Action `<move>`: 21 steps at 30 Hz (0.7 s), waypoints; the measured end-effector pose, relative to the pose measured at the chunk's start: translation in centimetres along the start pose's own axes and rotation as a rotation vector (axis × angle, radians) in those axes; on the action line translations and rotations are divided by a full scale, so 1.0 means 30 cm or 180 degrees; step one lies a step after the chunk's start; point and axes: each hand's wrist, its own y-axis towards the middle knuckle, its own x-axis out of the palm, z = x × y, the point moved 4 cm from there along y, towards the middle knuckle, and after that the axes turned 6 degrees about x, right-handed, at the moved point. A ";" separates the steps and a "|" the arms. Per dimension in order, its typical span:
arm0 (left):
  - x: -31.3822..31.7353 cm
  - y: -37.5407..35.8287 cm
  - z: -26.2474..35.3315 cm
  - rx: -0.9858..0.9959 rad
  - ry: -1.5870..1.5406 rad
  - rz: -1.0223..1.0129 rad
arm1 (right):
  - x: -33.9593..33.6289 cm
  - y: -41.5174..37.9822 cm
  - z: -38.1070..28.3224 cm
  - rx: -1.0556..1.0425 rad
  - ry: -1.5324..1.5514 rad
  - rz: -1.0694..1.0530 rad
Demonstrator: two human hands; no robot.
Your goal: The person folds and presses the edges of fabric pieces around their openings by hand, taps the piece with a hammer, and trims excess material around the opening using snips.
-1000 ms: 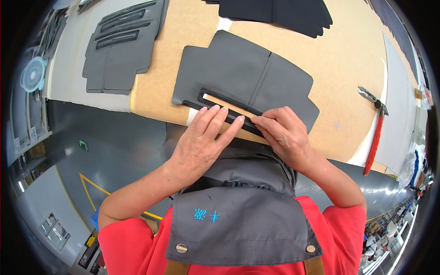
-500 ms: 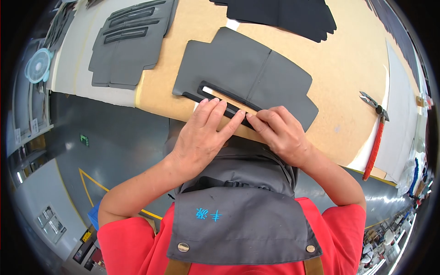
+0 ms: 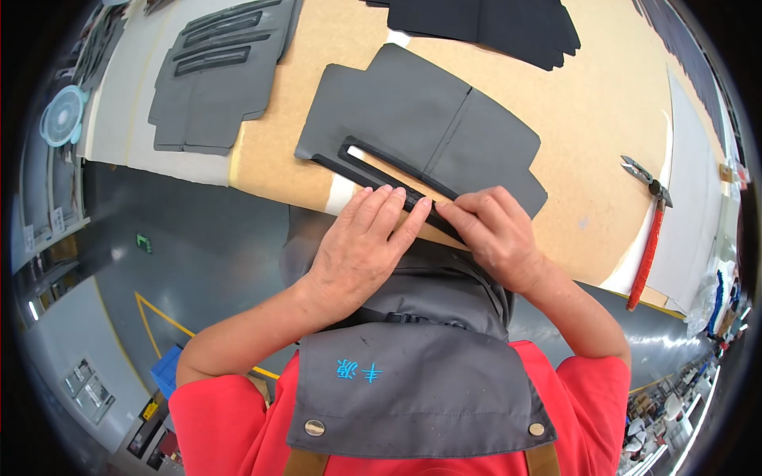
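Observation:
A dark grey sheet panel (image 3: 405, 111) with notched corners lies at the table's near edge. A long slot is cut in it, bordered by black edging (image 3: 337, 164), with brown table showing through. My left hand (image 3: 361, 254) is open, its fingertips laid flat on the black edging along the slot's near side. Just right of it, my right hand (image 3: 500, 238) is closed, thumb and forefinger pinching the same edging. Its other fingers are curled, and the hand covers the slot's right end.
On the left lies a stack of similar grey panels (image 3: 214, 95) with black-edged slots. Black sheets (image 3: 484, 28) lie at the back. Red-handled pincers (image 3: 652, 230) rest near the table's right side. A light-blue fan (image 3: 62, 116) stands beyond the left edge.
Both hands have slid slightly right and toward me along the black edging. More of the edging now shows left of my left fingers. The panel has barely moved.

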 end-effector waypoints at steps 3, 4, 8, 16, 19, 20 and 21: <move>0.000 0.006 0.010 0.0070 -0.0135 0.0139 | 0.006 -0.018 0.012 0.0177 0.0078 -0.0012; -0.002 0.012 0.010 0.0072 -0.0179 0.0130 | 0.006 -0.024 0.012 0.0216 0.0054 -0.0041; 0.003 0.041 -0.009 0.0034 -0.0293 0.0121 | -0.013 0.015 0.040 0.0015 -0.0231 -0.0067; 0.010 0.053 0.009 0.0035 -0.0219 0.0107 | -0.020 0.010 0.041 -0.0248 -0.0292 -0.0135; 0.008 0.062 0.017 0.0048 -0.0257 0.0094 | -0.019 0.001 0.056 0.0126 -0.0025 -0.0112; 0.011 0.060 0.021 0.0032 -0.0276 0.0057 | -0.018 -0.007 0.059 0.0285 0.0055 -0.0110; 0.014 0.057 0.026 0.0030 -0.0298 0.0011 | -0.016 -0.010 0.059 0.0314 0.0079 -0.0117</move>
